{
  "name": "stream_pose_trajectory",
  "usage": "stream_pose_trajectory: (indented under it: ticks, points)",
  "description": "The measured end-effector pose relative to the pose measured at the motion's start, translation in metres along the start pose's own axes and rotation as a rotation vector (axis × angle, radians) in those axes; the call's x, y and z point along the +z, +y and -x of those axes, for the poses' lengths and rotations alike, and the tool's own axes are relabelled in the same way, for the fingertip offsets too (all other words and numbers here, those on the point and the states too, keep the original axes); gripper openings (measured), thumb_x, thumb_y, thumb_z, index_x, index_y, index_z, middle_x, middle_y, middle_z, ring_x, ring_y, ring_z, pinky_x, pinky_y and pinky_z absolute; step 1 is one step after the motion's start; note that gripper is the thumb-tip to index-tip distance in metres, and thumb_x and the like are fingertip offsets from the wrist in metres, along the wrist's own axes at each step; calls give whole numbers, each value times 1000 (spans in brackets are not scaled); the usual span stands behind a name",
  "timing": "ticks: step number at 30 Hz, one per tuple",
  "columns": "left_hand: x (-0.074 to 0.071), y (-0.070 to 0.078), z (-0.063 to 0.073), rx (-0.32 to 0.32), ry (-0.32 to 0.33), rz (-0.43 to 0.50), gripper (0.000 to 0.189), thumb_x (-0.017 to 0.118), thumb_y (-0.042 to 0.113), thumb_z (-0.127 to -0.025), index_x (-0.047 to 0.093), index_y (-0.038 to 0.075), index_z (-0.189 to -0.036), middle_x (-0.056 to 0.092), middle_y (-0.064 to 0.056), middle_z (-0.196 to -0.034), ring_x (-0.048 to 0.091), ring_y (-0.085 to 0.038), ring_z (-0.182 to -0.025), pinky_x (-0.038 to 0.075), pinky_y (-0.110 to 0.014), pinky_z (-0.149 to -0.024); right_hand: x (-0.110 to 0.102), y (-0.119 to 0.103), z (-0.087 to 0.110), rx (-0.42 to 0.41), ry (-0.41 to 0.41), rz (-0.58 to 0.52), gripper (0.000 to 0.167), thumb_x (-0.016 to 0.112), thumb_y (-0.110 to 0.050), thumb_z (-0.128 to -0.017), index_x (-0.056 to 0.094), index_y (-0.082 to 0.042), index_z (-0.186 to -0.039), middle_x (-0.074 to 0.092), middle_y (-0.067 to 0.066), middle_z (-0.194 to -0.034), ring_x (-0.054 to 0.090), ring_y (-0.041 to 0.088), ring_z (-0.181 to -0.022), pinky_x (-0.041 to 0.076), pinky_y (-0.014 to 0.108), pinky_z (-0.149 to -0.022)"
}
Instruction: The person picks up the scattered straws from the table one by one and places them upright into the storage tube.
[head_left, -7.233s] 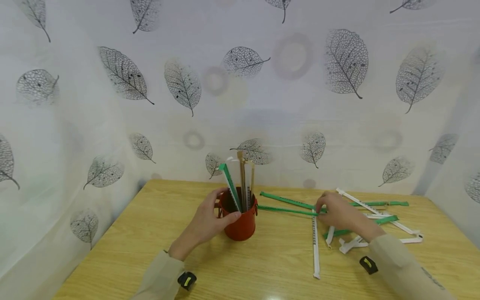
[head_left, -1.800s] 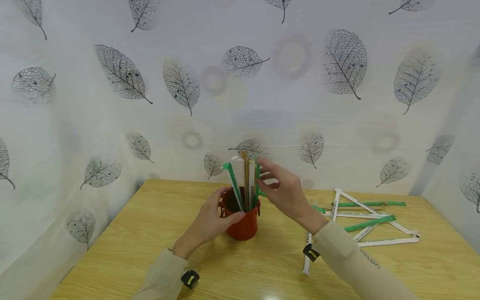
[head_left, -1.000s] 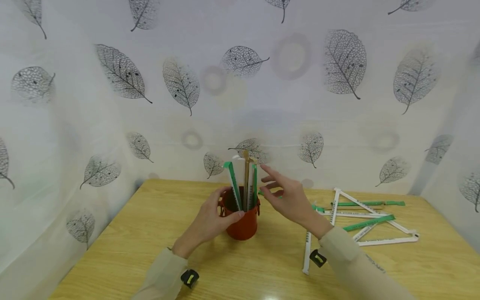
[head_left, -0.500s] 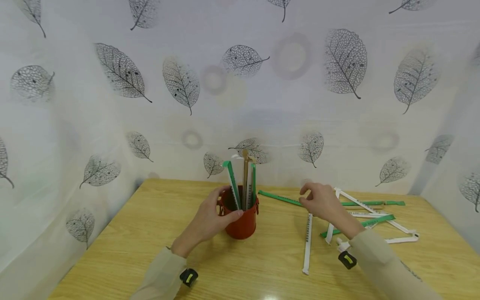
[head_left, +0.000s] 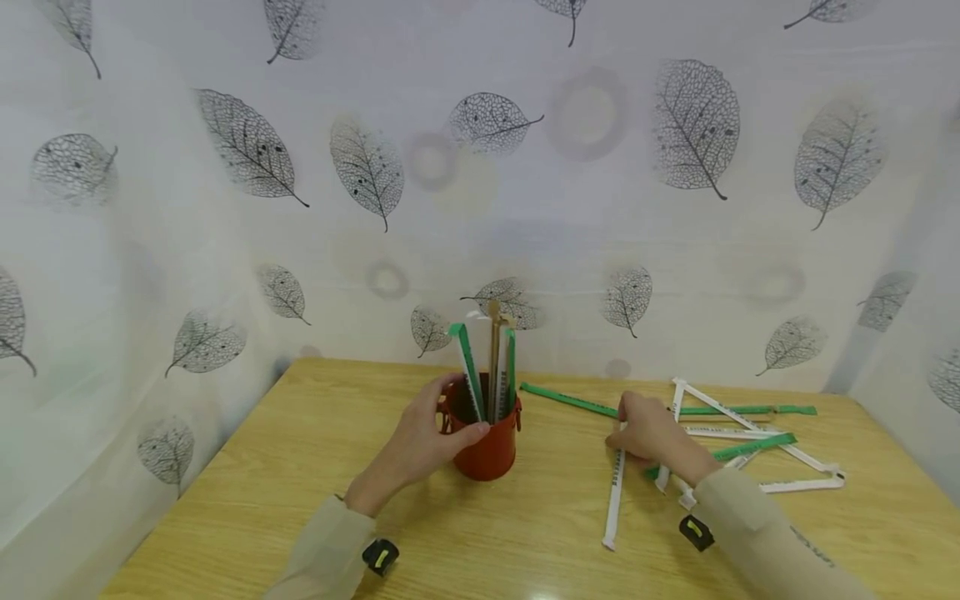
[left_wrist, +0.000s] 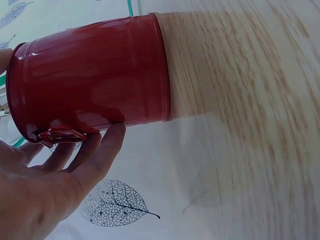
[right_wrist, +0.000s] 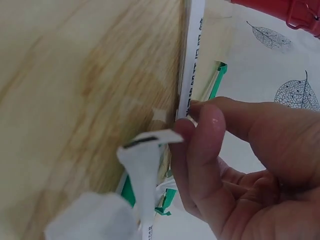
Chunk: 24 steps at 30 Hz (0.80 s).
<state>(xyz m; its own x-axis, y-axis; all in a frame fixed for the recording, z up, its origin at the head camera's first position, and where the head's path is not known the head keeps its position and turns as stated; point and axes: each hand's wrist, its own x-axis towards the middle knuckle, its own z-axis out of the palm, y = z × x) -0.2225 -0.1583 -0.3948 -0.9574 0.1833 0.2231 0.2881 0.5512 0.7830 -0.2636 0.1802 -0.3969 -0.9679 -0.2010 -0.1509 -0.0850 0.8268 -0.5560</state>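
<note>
My left hand [head_left: 416, 437] grips a small red metal bucket [head_left: 486, 458], thumb over its near rim and fingers around its left side. In the left wrist view, fingers lie against the bucket wall [left_wrist: 90, 75] beside a wire handle loop. Several thin wrapped straws stand in it: a green-and-white one [head_left: 468, 371], brown ones [head_left: 494, 358] and a green one [head_left: 512, 367]. On the right, my right hand [head_left: 652, 429] is low over the table, pinching the far end of a white paper-wrapped straw [head_left: 613, 508]; printing shows on its wrapper [right_wrist: 194, 55] in the right wrist view.
A green wrapped straw [head_left: 562, 400] lies between bucket and right hand. Several white and green straws lie crossed at right, including a bent white one [head_left: 802, 485] and a green one [head_left: 757, 446]. A leaf-print cloth [head_left: 525, 208] hangs behind the wooden table [head_left: 300, 450].
A green straw has left the table and now stands in the bucket. My right hand has moved back right and down onto the white straw, which has shifted slightly. My left hand stays on the bucket.
</note>
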Motion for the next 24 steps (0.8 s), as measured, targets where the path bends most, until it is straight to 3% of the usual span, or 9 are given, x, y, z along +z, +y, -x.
stream_pose_trajectory:
  ticks: [7, 13, 17, 21, 24]
  points:
    - [0, 2, 0, -8, -3, 9, 79, 78, 44, -89, 40, 19, -154, 55, -6, -141, 59, -24, -115, 55, -44, -92, -2, 8, -5, 23, 12, -81, 38, 69, -3, -86, 50, 8, -117, 66, 14, -72, 65, 18, -51, 57, 31, -49]
    - [0, 2, 1, -13, -6, 3, 79, 77, 44, -89, 40, 19, -154, 56, -7, -141, 59, -25, -116, 55, -45, -93, -10, 18, -6, 77, -36, -420, 59, 63, -7, -94, 35, 10, -143, 71, 17, -85, 72, 21, -67, 63, 36, -63]
    - [0, 2, 1, -20, -6, 3, 79, 77, 45, -89, 40, 20, -154, 55, -6, -141, 59, -26, -117, 55, -46, -94, -13, 26, -6, 96, -86, -585, 71, 59, -7, -94, 23, 11, -152, 69, 14, -84, 71, 17, -68, 63, 34, -65]
    - [0, 1, 1, -19, -5, 9, 79, 77, 45, -89, 40, 21, -154, 55, -7, -142, 60, -26, -118, 55, -47, -94, -15, 30, -4, 92, -124, -627, 77, 57, -7, -95, 15, 10, -157, 68, 12, -81, 70, 14, -65, 63, 31, -64]
    - [0, 1, 1, -15, -6, 8, 79, 77, 45, -89, 40, 20, -154, 54, -7, -143, 60, -27, -118, 56, -47, -94, -18, 30, -2, 87, -108, -615, 77, 57, -8, -96, 15, 5, -159, 68, 13, -84, 70, 16, -67, 63, 33, -65]
